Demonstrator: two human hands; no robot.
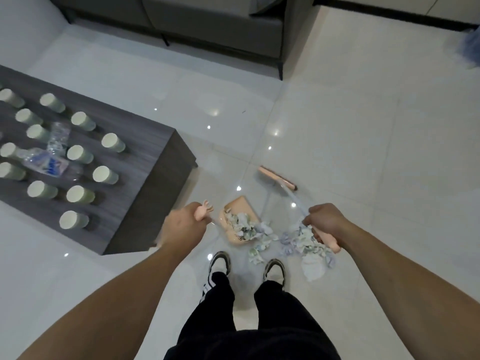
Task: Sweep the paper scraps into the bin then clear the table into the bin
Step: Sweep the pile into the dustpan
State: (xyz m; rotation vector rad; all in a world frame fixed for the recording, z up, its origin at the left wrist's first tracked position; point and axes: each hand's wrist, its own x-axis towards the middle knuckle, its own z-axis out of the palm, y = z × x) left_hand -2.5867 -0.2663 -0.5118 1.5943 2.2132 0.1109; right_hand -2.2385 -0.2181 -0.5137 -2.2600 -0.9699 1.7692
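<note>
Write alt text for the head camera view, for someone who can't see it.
A standing person grips a pink dustpan's handle in the left hand and a pink broom in the right hand, with paper scraps on the floor between. Paper cups and crumpled plastic bottles cover the low table at left.

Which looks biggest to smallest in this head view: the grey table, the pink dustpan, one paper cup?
1. Table
2. Dustpan
3. Paper cup
The table's lead is plain; the dustpan and cup are closer, with scraps partly covering the dustpan.

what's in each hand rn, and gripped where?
Left hand grips the top end of the dustpan handle. Right hand grips the broom by its pink upper handle grip.
</note>
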